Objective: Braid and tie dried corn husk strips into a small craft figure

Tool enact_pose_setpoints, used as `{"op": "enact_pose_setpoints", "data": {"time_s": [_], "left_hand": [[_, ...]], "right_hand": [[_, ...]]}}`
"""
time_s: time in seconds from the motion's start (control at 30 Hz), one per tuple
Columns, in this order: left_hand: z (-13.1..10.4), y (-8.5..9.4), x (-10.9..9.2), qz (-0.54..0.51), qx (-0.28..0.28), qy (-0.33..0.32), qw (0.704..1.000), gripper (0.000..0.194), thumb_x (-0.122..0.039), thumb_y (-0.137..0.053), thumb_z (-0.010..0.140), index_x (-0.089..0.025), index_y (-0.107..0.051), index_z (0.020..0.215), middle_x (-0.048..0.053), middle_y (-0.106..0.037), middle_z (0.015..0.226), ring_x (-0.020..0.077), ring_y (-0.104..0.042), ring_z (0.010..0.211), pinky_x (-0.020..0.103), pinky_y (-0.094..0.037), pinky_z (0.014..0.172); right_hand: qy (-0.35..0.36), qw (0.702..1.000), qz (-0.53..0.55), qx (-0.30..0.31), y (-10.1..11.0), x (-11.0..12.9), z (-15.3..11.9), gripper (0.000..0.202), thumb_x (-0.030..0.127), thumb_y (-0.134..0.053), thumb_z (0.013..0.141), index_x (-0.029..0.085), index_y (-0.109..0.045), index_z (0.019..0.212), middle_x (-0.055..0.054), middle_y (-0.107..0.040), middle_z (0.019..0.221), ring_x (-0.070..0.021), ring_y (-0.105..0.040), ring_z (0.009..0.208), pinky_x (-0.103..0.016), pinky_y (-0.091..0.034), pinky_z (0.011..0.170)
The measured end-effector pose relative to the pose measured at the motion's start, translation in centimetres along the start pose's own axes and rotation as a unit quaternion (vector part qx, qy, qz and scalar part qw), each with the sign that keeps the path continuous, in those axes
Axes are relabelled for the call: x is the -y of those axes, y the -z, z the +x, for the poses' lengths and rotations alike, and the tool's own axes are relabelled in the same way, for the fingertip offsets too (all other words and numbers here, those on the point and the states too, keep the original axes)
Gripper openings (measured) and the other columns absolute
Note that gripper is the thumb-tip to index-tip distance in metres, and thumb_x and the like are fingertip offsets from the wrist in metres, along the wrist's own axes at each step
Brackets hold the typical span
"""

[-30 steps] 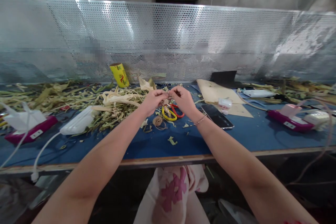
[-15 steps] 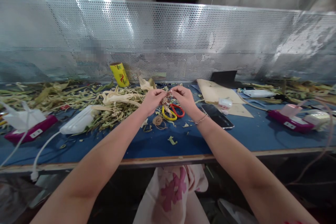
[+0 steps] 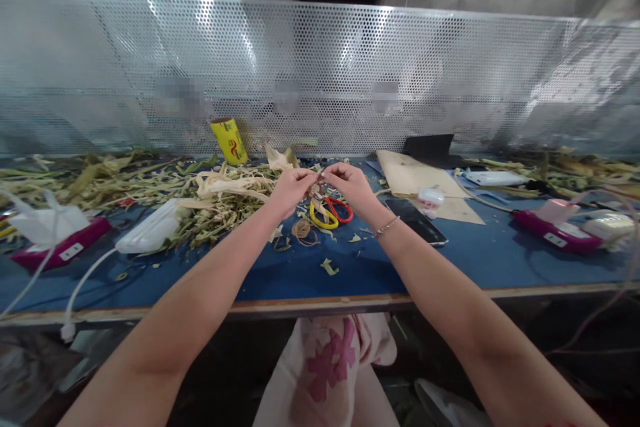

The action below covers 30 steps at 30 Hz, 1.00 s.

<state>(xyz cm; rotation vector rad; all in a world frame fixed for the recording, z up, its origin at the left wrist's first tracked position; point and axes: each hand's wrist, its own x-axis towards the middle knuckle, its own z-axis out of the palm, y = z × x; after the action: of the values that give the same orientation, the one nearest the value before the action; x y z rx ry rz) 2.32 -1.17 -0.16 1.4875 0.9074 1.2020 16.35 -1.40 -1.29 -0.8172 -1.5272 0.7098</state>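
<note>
My left hand [image 3: 294, 188] and my right hand [image 3: 351, 184] meet above the middle of the blue table, fingertips pinched close together. Between them is a small brownish, dried-looking piece [image 3: 315, 191], too small to name for certain. Just below lie scissors with one yellow and one red handle loop [image 3: 339, 211]; their blades are hidden behind the hands. A little coil of brown twine [image 3: 303, 231] rests left of the scissors. Beside my left hand spreads a heap of dried husk strips [image 3: 225, 203].
A yellow tube [image 3: 229, 141] stands tilted at the back. At right lie a dark phone [image 3: 417, 221], brown card [image 3: 420, 177], a small white case [image 3: 430, 197] and a purple power strip [image 3: 555, 232]. On the left are a white power bank [image 3: 149, 228] and another purple strip [image 3: 90, 240].
My fingertips have shifted only slightly around the small piece, and my right wrist sits a touch farther right. The things on the table stay where they were.
</note>
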Motion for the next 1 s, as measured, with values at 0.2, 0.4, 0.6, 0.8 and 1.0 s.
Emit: {"op": "enact_pose_setpoints", "data": {"time_s": [0.2,0.4,0.6,0.8,1.0], "left_hand": [[-0.08,-0.11,-0.07,0.009,0.009,-0.006,1.0,0.011,-0.022,-0.056,0.064,-0.013,-0.057,0.058,-0.003,-0.049,0.05,0.0045,-0.043,0.046,0.018,-0.036,0.049],[-0.09,-0.08,-0.09,0.018,0.014,-0.007,1.0,0.012,-0.02,-0.054,0.066,-0.013,-0.056,0.056,-0.003,-0.049,0.05,0.0043,-0.043,0.045,0.018,-0.036,0.048],[0.09,0.14,0.19,0.024,0.024,-0.018,0.999,0.013,-0.022,-0.054,0.067,-0.013,-0.057,0.057,-0.002,-0.051,0.05,0.0049,-0.044,0.046,0.018,-0.036,0.049],[0.12,0.25,0.23,0.032,0.024,-0.02,0.999,0.013,-0.024,-0.056,0.066,-0.013,-0.059,0.06,-0.001,-0.052,0.052,0.0056,-0.044,0.047,0.02,-0.036,0.05],[0.35,0.43,0.35,0.056,0.032,-0.037,0.997,0.016,-0.027,-0.057,0.067,-0.013,-0.06,0.06,-0.001,-0.051,0.052,0.0056,-0.043,0.048,0.02,-0.035,0.051]], "right_hand": [[-0.01,1.0,-0.007,-0.007,-0.14,0.0,-0.01,0.018,0.034,-0.057,0.065,0.016,-0.055,0.068,0.0,-0.056,0.064,-0.01,-0.05,0.061,-0.025,-0.041,0.06],[-0.01,1.0,-0.003,0.004,-0.1,0.25,-0.08,0.017,0.032,-0.059,0.063,0.016,-0.056,0.067,0.001,-0.056,0.063,-0.0098,-0.049,0.06,-0.025,-0.041,0.06],[-0.005,1.0,-0.011,0.011,0.06,-0.29,0.12,0.02,0.035,-0.061,0.062,0.017,-0.055,0.068,0.001,-0.056,0.064,-0.0094,-0.048,0.059,-0.025,-0.04,0.058],[-0.003,1.0,-0.005,0.015,0.22,-0.53,0.26,0.022,0.036,-0.063,0.061,0.017,-0.056,0.067,0.0,-0.057,0.064,-0.0096,-0.049,0.059,-0.025,-0.041,0.059],[-0.007,1.0,-0.017,0.012,0.32,-0.32,0.29,0.026,0.039,-0.066,0.058,0.016,-0.056,0.064,0.0,-0.057,0.062,-0.0092,-0.048,0.057,-0.025,-0.041,0.056]]}}
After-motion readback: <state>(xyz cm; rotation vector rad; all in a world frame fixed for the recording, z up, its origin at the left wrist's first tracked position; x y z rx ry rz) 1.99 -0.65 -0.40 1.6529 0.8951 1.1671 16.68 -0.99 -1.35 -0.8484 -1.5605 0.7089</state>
